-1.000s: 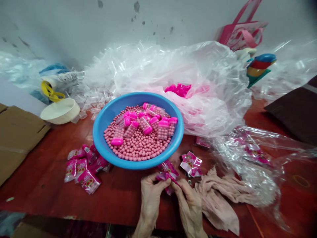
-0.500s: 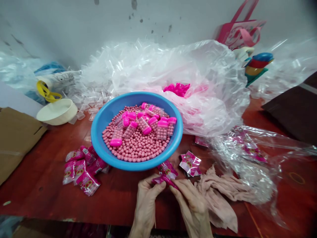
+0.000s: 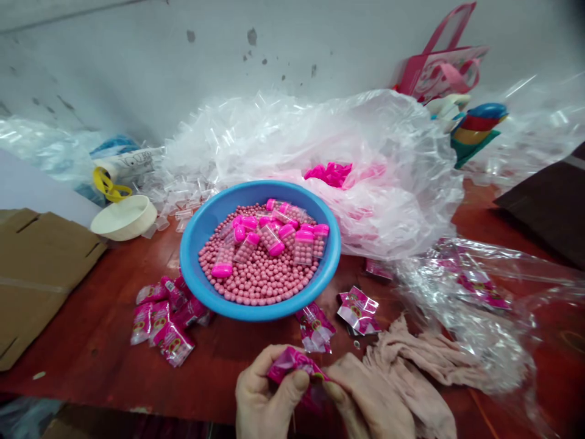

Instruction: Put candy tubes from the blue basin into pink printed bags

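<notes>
Near the table's front edge, a pink printed wrapper [image 3: 292, 361] is pinched between both hands. My left hand [image 3: 267, 393] grips its left part between thumb and fingers. My right hand [image 3: 372, 393] is closed on its right end. Just beyond them lies another pink packet [image 3: 316, 328], below the rim of a blue basin [image 3: 260, 312]. The basin holds pink beads [image 3: 256, 283] and several clear bottles with bright pink caps [image 3: 273, 239]. Several filled pink packets [image 3: 171, 344] are piled to the left, and flat wrappers [image 3: 359, 310] lie to the right.
A beige cloth [image 3: 411, 366] and clear plastic wrap [image 3: 470, 329] lie at the right. White plastic bags [image 3: 379, 146] fill the back. A cream bowl [image 3: 124, 218] and a cardboard box [image 3: 41, 274] stand at the left, a dark box [image 3: 553, 207] at the far right.
Both hands have come lower and nearer with the wrapper, which now stands up more between them. The view has shifted slightly, so the basin and packets appear lower and further right.
</notes>
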Demonstrator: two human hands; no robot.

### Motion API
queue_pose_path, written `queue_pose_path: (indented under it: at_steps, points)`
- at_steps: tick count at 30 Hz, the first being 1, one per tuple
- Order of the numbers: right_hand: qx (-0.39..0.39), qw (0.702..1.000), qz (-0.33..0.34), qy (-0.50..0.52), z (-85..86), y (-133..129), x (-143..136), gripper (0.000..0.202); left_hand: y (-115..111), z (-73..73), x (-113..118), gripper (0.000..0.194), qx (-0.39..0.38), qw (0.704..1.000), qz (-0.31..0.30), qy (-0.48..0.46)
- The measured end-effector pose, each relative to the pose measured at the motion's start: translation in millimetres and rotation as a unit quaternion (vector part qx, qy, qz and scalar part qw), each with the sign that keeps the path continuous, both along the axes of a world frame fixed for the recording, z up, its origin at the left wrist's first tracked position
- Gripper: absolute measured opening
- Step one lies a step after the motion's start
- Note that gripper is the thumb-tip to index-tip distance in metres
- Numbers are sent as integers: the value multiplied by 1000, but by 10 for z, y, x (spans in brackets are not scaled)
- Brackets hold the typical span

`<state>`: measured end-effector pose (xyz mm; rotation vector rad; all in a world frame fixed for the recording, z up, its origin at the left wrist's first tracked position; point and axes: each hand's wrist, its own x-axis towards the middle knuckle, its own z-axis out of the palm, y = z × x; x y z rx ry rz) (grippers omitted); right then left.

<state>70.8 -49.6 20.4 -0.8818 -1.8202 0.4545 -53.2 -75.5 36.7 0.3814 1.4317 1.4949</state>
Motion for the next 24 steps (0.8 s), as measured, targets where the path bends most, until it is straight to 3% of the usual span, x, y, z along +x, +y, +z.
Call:
queue_pose_path:
  at_steps: [6,11,15,20,24]
  points:
    - [38,999,32,-5,126,128,-185,18,10,247,-132,46,25,998,58,23]
    - [38,998,58,-7,122,109,-280,19,-22,225,-185,27,35,986,92,132]
    - [47,997,57,2,101,103,-278,23,-35,197,-210,42,67,975,130,165]
    - [40,998,49,4,102,117,-255,24,-28,266,-230,29,89,980,60,169]
    - [63,997,40,5,136,129,-252,21,-22,308,-253,13,113,973,70,188]
